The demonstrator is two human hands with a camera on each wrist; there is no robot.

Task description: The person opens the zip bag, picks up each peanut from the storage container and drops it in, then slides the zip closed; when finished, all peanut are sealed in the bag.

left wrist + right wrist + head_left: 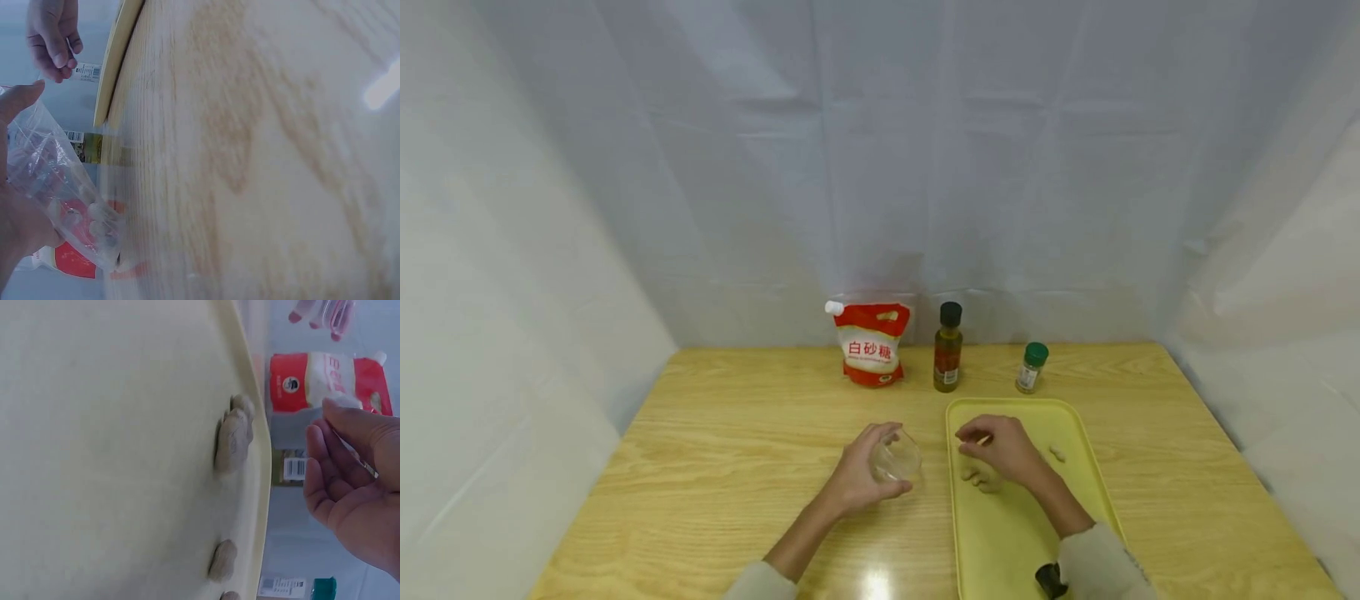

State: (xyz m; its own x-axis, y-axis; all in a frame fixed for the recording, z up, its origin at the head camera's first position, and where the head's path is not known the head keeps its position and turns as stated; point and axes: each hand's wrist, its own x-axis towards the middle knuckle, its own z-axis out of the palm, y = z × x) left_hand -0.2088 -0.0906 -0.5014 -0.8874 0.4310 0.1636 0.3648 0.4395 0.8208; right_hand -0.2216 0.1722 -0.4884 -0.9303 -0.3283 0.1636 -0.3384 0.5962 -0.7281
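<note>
A clear plastic bag [75,187] is gripped by my left hand [860,472], its mouth spread round between thumb and fingers. Pale peanuts [100,225] show low inside it. My right hand [1003,448] is over the far left part of the yellow tray [958,550], fingers loosely curled and thumb near the fingertips. Nothing shows between those fingers in the right wrist view. Beneath the hand a few peanuts [232,440] lie close together on the tray, and another peanut [1057,452] lies farther right.
Along the table's back edge stand a red and white sugar pouch [872,346], a dark-capped bottle [948,350] and a small green-lidded jar [1032,367]. The wooden table [715,467] meets pale hanging sheets [760,208] at the back and sides.
</note>
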